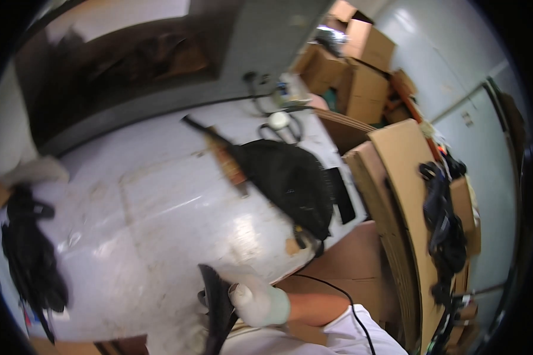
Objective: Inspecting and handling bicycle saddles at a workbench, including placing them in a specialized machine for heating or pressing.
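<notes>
My right hand (257, 302), in a white glove with a pale green cuff, is at the lower middle by the table's front edge. Its fingers are closed at the edge of a curved black piece (215, 305), which stands upright and looks like fabric or strap; its lower end runs out of view. My left hand cannot be made out; the area left of the black piece is pale and blurred. Farther off, a black cloth item with a strap (284, 177) lies flat on the white table (160, 177), over a brown strip (228, 163).
Black bags (32, 260) lie along the left edge. A white spool-like object (278, 121), a black flat panel (342, 195) and a clear tub (293, 92) sit toward the right. Cardboard sheets (403, 177) lean beside the table, with boxes (367, 89) behind. A black cable (337, 288) crosses near my right forearm.
</notes>
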